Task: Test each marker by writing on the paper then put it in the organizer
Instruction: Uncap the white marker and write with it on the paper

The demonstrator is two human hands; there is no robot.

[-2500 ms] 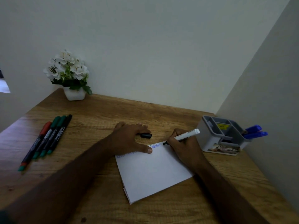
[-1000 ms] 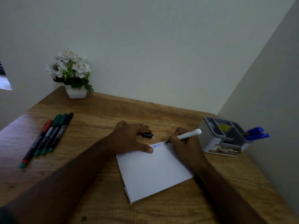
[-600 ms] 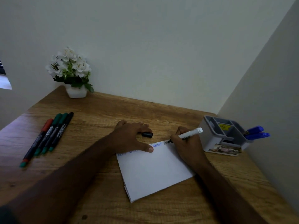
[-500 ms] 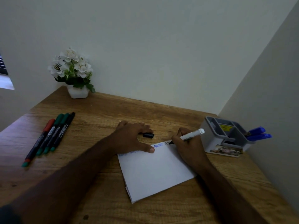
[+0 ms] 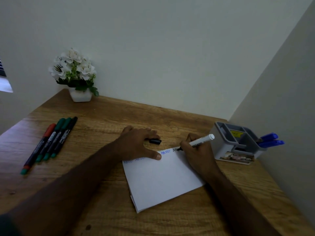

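At the far edge of the paper [image 5: 162, 181], the white-barrelled marker [image 5: 200, 142] lies slanted in the grasp of the right hand [image 5: 196, 154], its dark tip down on the sheet and its blunt end pointing up and right toward the grey organizer [image 5: 226, 147] (two blue markers [image 5: 271, 140] already lean out of it). The left hand [image 5: 138, 143] presses flat with spread fingers on the paper's far left corner, partly covering faint blue lettering too small to read, with a black cap [image 5: 155, 141] just beyond its fingertips. Four more markers [image 5: 51, 142] lie side by side well to the left on the wooden desk [image 5: 102, 210].

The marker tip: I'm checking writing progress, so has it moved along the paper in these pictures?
Yes. The marker tip has crept right along the paper's top edge, away from the left thumb pinning it.
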